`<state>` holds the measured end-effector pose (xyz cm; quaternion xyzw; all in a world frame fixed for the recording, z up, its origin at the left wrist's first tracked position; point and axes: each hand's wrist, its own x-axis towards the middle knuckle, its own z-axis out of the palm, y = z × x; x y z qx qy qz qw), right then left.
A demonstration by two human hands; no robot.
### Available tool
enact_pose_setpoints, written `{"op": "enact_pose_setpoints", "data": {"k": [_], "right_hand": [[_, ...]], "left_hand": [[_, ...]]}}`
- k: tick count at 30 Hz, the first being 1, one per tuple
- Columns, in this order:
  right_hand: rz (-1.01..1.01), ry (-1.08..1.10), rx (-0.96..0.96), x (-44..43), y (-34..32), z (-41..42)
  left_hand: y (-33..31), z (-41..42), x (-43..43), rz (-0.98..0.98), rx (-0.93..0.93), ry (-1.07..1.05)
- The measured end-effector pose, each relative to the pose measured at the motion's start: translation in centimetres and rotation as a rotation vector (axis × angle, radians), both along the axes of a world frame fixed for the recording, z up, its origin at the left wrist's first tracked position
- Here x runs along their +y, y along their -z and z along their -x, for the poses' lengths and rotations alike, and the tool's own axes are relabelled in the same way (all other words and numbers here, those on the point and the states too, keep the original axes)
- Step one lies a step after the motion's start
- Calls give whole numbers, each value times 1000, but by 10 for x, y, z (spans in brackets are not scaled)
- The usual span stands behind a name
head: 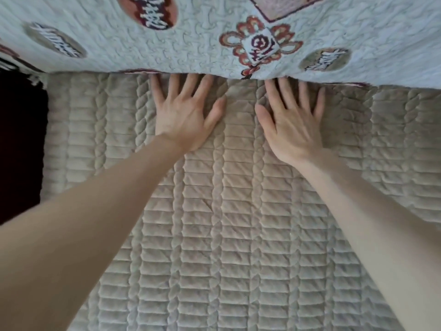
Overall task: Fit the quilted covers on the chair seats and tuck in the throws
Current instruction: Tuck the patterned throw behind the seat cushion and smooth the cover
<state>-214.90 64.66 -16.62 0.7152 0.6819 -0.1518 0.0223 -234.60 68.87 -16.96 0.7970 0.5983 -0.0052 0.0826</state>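
A beige quilted cover (226, 223) with braided stitch lines lies flat over the seat and fills most of the view. Above it hangs a pale throw (202, 53) with red, brown and white medallion patterns, draped down the backrest. My left hand (186, 113) lies palm down on the cover, fingers straight, fingertips pushed under the throw's lower edge. My right hand (293, 123) lies the same way a little to the right, its fingertips also hidden in the crease where throw meets seat.
A dark gap (21, 144) shows at the left beyond the cover's side edge. The throw's left end (35, 77) has a short fringe hanging near that gap. The cover runs on to the right edge of the view.
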Motion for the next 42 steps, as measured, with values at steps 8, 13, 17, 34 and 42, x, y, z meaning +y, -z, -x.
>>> {"op": "enact_pose_setpoints", "data": {"k": [8, 13, 17, 34, 42], "right_hand": [[97, -47, 23, 19, -10, 39], [35, -57, 63, -11, -15, 47], [42, -102, 24, -14, -11, 24], [108, 0, 1, -24, -12, -188], [113, 175, 20, -56, -17, -311]], "left_hand": [[-10, 59, 15, 152, 143, -97], [-7, 52, -10, 106, 57, -141], [-4, 29, -37, 135, 90, 10], [-4, -143, -38, 57, 37, 109], [-4, -257, -57, 136, 37, 242]]}}
